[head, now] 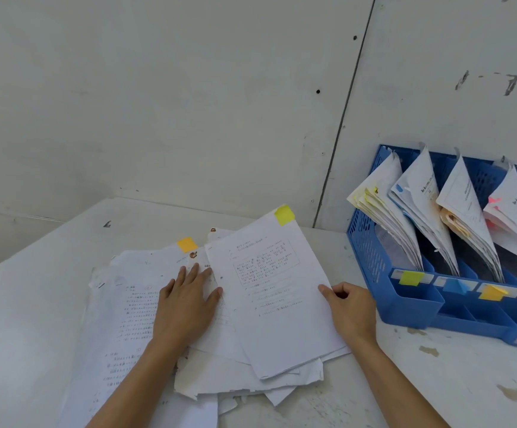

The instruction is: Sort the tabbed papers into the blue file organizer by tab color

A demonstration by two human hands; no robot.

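Observation:
A loose pile of printed papers point(133, 310) lies on the white table. On top lies a sheet with a yellow tab point(269, 291); my right hand point(348, 310) pinches its right edge. My left hand point(186, 304) rests flat on the pile beside that sheet, fingers straight. A sheet with an orange tab point(187, 244) lies under my left hand. The blue file organizer point(371, 257) stands at the right against the wall. Its slots hold papers with yellow, blue, orange and pink tabs, and matching colour labels point(410, 278) run along its front.
The white table point(436, 381) has stained patches at the right front. A white wall stands close behind the table and the organizer. The table's left edge runs diagonally at the far left.

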